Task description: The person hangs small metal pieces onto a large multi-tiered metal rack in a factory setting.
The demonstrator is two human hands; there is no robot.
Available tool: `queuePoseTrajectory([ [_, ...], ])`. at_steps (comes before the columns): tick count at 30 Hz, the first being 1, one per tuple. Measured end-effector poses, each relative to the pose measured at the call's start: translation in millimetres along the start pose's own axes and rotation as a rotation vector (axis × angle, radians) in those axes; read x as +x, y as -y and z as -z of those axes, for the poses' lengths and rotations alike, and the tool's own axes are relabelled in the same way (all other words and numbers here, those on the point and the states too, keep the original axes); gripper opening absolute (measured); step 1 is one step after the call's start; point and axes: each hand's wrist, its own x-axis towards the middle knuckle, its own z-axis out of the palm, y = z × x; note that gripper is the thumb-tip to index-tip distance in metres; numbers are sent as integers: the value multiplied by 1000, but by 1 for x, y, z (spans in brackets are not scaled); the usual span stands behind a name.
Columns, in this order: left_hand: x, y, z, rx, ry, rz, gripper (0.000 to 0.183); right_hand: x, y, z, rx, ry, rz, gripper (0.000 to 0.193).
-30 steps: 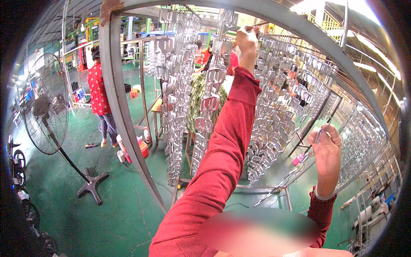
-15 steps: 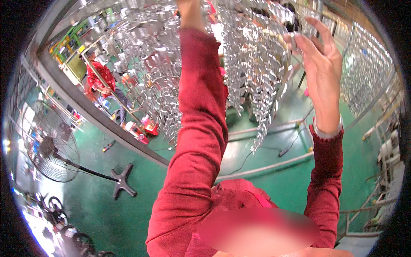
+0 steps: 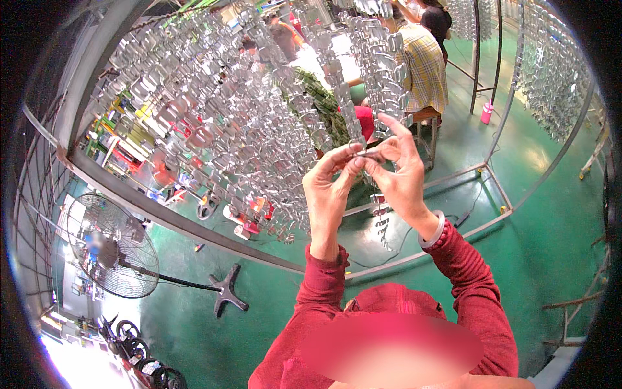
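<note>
- Over at the left of the frame stands a round black wire-cage fan point(image 3: 113, 249), its dark star-shaped base point(image 3: 227, 290) reaching toward lower centre.
- Below it, at lower left, I can see dark-wheeled motorcycles point(image 3: 136, 353) in a row.
- A long grey metal beam point(image 3: 188, 223) slants from upper left down toward the centre.
- Past it, dense strands of small silvery metal pieces point(image 3: 214, 110) hang across the upper left and upper middle.
- At centre, the left hand point(image 3: 329, 187) is raised out of a dark-red sleeve, thumb and forefinger pinched on a small thin grey strip point(image 3: 370, 156).
- That strip sits at mid-frame, between the fingertips of both hands, which are together; its exact shape is too small to tell.
- Just right of centre, the right hand point(image 3: 403, 181) pinches the same strip, forefinger lifted, a white band point(image 3: 435, 231) around the wrist.
- Beyond it, upper right of centre, a person in a yellow checked shirt point(image 3: 424, 65) sits on a stool.
- Farther right, a pink bottle point(image 3: 486, 113) stands on the green floor point(image 3: 551, 214).
</note>
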Motion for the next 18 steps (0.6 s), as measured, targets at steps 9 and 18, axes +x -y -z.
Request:
queuePoseTrajectory([
  [9, 17, -5, 7, -117, -76, -2, 10, 4, 4, 7, -51, 90, 157, 61],
  [18, 111, -63, 27, -347, -217, -271, 13, -22, 33, 109, -190, -58, 21, 44],
])
